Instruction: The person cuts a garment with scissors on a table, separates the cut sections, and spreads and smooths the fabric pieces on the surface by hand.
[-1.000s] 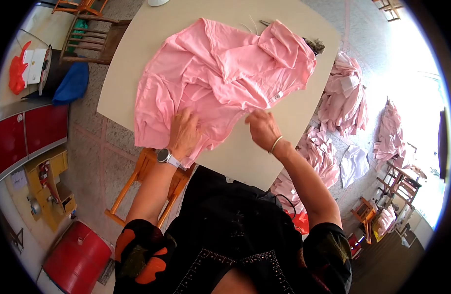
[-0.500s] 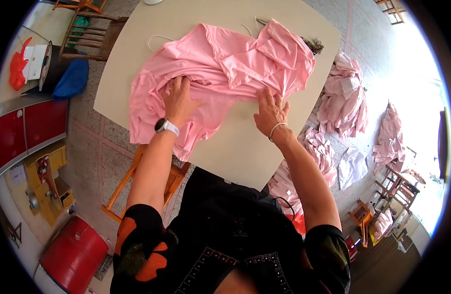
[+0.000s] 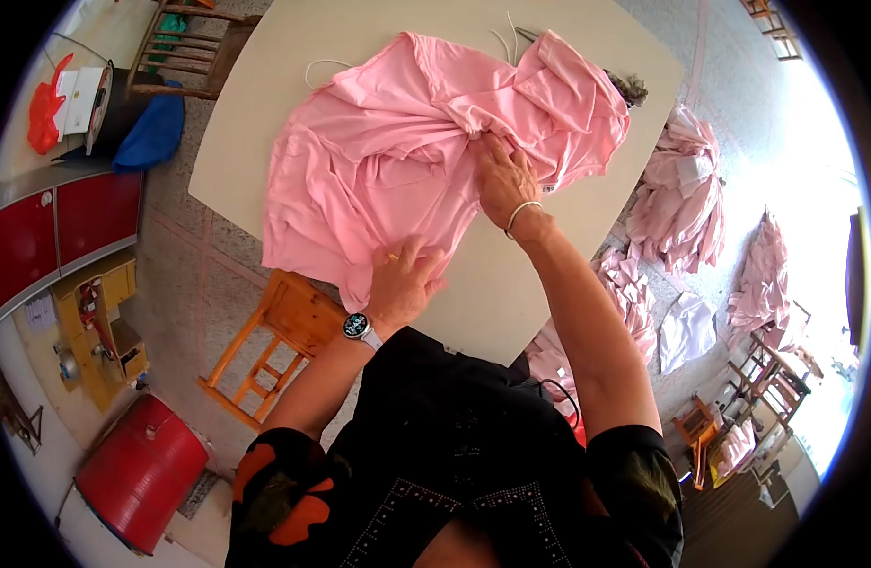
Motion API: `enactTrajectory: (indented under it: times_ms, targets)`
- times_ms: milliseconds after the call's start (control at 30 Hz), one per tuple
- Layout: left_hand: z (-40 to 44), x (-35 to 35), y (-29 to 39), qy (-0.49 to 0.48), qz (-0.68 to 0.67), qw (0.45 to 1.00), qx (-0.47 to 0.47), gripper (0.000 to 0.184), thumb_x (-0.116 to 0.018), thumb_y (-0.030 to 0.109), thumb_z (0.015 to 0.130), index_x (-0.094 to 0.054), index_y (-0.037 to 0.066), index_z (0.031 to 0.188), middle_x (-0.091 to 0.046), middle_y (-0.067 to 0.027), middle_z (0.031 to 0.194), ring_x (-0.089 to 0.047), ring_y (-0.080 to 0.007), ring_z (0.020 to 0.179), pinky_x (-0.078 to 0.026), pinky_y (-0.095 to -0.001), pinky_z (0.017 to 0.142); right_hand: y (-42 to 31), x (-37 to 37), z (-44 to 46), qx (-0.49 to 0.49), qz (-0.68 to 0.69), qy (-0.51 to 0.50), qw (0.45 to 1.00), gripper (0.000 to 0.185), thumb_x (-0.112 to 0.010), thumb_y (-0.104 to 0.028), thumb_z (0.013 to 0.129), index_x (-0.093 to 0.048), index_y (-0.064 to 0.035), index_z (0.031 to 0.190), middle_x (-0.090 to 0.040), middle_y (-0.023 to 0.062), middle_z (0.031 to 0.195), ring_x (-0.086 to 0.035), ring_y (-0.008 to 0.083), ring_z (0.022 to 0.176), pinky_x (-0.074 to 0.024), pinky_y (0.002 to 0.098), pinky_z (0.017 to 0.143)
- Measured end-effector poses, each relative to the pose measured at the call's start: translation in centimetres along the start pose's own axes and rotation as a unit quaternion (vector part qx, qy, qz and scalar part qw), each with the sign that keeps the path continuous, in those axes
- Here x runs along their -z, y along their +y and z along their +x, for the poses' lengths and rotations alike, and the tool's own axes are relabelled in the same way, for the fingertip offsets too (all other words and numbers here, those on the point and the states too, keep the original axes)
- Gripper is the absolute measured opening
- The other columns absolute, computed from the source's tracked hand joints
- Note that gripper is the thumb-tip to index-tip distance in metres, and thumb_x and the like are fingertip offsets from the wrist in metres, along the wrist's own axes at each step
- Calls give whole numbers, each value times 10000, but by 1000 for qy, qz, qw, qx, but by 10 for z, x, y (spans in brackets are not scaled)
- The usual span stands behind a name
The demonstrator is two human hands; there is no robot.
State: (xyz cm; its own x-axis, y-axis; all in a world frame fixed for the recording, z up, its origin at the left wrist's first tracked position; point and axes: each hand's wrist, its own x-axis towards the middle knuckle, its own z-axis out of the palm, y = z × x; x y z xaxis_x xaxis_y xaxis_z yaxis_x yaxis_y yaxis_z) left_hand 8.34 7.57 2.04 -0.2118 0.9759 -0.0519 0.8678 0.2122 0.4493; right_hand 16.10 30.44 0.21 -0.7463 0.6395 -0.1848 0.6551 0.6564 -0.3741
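Arranging seemed underway: a rumpled pink fabric garment [image 3: 360, 180] lay on a smooth cream tabletop [image 3: 487, 293], left hand [image 3: 407, 287] loosely spread at its near edge, right hand [image 3: 509, 186], grip unclear, at bunched folds [image 3: 462, 112] apparently needing flattening next.

Free tabletop [image 3: 492, 298] beside pink garment [image 3: 350, 142]

The left grip [image 3: 401, 289] rests with fingers [image 3: 411, 254] loosely spread, while the right grip [image 3: 507, 185] extends farther forward.

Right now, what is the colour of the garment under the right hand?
The garment is light pink; the head view shows it best.
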Motion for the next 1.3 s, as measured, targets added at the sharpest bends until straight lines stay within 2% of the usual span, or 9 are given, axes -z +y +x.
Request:
enactTrajectory:
  times_ms: [167, 267, 400, 533, 600, 667, 767, 1033, 1300]
  targets:
    - [40, -7, -27, 107, -69, 991, -43, 516, -736, 262, 851, -555, 49, 1285, -559, -134, 1229, -536, -336, 1158, -406, -451, 941, -3, 1, -18, 57, -14, -48, 997, 535, -579, -96, 869, -531, -148, 1399, -429, 41, 1501, -488, 302, 1242, -402, 499, 1008]
    - [82, 13, -24, 48, -99, 992, 56, 647, -747, 334, 846, -498, 21, 1354, -524, -149, 1353, -523, -345, 1213, -383, -506, 979, -7, 6, -41, 61, -5, -84, 995, 572, -633, -110, 861, -516, -168, 1417, -410, 40, 1527, -467, 306, 1268, -393, 502, 1022]
    - [87, 7, -36, -3, 73, 991, 113, 896, -766, 465, 798, -366, 34, 1473, -378, -163, 1533, -468, -348, 1314, -296, -605, 1054, 10, 6, -47, 80, 14, -91, 993, 560, -652, -94, 860, -528, -143, 1403, -420, 64, 1528, -470, 313, 1283, -406, 491, 1034]
    - [72, 2, -40, 36, 84, 992, 88, 790, -744, 384, 838, -395, 13, 1442, -397, -181, 1496, -446, -367, 1318, -304, -592, 1058, 47, 12, -42, 114, 149, -29, 982, 401, -612, -37, 872, -611, -68, 1272, -587, 122, 1349, -613, 321, 1116, -493, 441, 961]
    - [63, 4, -29, 56, 49, 993, 94, 685, -722, 312, 870, -435, -4, 1405, -434, -190, 1452, -446, -383, 1298, -320, -580, 1051, 79, 31, -35, 140, 223, 65, 963, 230, -588, 39, 869, -664, -15, 1078, -682, 141, 1082, -676, 337, 947, -553, 392, 807]
    - [47, -8, -21, 88, -6, 994, 60, 567, -694, 234, 886, -483, -19, 1347, -470, -197, 1390, -462, -403, 1256, -349, -556, 1040, 115, 59, -27, 78, 156, 119, 977, 187, -591, 41, 882, -669, -24, 1038, -684, 138, 1036, -689, 307, 868, -548, 378, 761]
    - [21, -17, 0, 90, -61, 994, 33, 474, -680, 141, 870, -521, -24, 1285, -508, -186, 1301, -488, -400, 1208, -385, -515, 1031, 168, 97, -2, -10, 105, 148, 983, 176, -577, -5, 892, -655, -55, 1042, -673, 152, 1062, -663, 381, 939, -539, 443, 800]
    - [12, -33, 51, 68, -120, 986, 96, 431, -664, 11, 822, -554, -15, 1237, -530, -165, 1246, -509, -382, 1174, -416, -482, 1013, 255, 97, 53, -1, -5, 146, 989, 312, -555, 65, 849, -635, -40, 1131, -617, 187, 1256, -601, 412, 1125, -499, 453, 944]
    - [17, -39, 56, 94, -111, 980, 134, 377, -643, 3, 822, -573, 8, 1192, -558, -155, 1199, -532, -378, 1136, -426, -485, 992, 267, 93, 93, 88, -60, 159, 981, 236, -619, 14, 807, -682, -40, 1028, -634, 146, 1125, -576, 361, 1106, -489, 439, 954]
